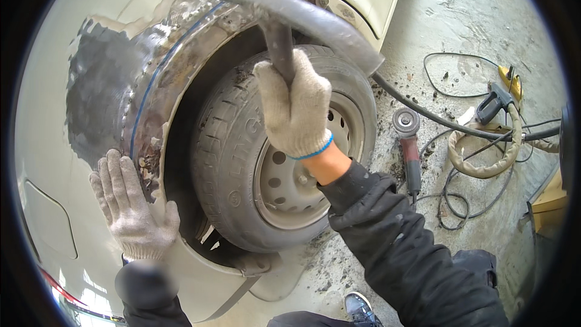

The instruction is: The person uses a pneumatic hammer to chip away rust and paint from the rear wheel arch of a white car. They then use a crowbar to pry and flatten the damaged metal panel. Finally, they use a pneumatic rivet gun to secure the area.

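My right hand (298,108), in a knitted glove, is closed around the handle of a body hammer (302,19). The hammer's long, curved metal head spans the top of the wheel arch (175,82); whether it touches the metal I cannot tell. A blue line (144,98) runs along the arch's bare, patched metal. Flat on the car's side panel rests my gloved left hand (138,209), fingers stretched out, beside a dark grey sanded patch (100,88). Inside the arch stands the wheel with its dusty tyre (221,154), partly behind my right hand and forearm.
On the debris-strewn concrete floor to the right lies an angle grinder (410,148). Beyond it are a gun-shaped tool (495,102) with a coiled, wrapped hose (465,169) and loose black cables. A yellow object (548,203) stands at the right edge. My shoe (358,309) is below the wheel.
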Motion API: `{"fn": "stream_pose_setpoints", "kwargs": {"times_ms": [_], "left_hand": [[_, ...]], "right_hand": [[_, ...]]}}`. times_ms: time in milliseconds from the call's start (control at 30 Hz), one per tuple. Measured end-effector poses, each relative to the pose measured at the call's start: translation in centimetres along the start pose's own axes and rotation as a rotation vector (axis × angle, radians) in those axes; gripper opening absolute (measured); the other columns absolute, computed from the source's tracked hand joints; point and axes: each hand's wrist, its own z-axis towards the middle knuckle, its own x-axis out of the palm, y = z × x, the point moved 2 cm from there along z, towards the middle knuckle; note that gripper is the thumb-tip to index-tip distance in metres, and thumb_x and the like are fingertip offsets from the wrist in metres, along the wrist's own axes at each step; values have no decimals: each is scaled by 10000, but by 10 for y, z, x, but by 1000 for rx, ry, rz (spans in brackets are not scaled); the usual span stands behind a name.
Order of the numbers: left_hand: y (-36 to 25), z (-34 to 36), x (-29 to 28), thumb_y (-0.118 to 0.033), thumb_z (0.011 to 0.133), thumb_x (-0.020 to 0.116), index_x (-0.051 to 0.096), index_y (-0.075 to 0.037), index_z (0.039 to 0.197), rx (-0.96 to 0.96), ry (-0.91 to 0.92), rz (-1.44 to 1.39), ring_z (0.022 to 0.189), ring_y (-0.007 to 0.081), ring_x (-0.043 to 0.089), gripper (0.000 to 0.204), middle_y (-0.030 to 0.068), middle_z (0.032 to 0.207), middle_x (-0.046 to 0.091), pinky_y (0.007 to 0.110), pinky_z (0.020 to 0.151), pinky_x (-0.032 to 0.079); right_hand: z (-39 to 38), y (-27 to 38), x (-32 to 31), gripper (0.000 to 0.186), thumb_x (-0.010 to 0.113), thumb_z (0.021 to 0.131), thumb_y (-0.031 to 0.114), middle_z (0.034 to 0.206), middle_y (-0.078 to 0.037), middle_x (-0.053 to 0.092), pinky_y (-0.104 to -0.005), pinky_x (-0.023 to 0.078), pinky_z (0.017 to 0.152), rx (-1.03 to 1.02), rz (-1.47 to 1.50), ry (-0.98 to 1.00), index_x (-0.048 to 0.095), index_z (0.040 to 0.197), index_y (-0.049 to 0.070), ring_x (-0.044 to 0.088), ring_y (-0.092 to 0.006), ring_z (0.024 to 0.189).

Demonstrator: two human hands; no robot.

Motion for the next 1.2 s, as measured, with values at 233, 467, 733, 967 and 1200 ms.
{"fn": "stream_pose_setpoints", "kwargs": {"times_ms": [233,467,733,967,1200], "left_hand": [[-1,-2,4,-272,776,660,356,28,1539,57,-12,25,1510,428,287,874,247,1593,356,587,1254,186],[-11,59,-2,-317,729,784,375,-6,1543,218,125,-12,1526,364,279,962,197,1605,365,558,1267,166],[-58,197,30,-516,846,707,283,-56,1594,385,37,28,1542,274,262,975,139,1644,323,446,1295,131],[-97,264,56,-447,842,705,338,-70,1571,472,-75,4,1531,273,284,899,140,1627,352,439,1291,172],[-72,233,23,-300,738,794,343,-52,1565,537,88,-61,1513,282,322,975,132,1610,384,452,1291,180]], "right_hand": [[9,-5,0,319,637,983,292,604,-230,610,-490,515,545,73,75,-32,535,880,7,647,-439,597],[-7,-25,-39,367,534,1024,393,664,-188,652,-511,522,654,382,3,106,629,1005,39,667,-418,647],[-59,-26,-104,315,536,1056,308,625,-41,553,-339,486,497,808,108,-221,633,1040,8,579,-144,514],[-6,-14,-103,247,596,1025,252,756,-103,649,-327,505,598,470,-17,-44,642,1098,21,650,-162,649],[-42,-38,-111,261,557,1061,258,706,50,509,-222,365,498,1142,242,119,612,1170,28,438,-32,553]]}}
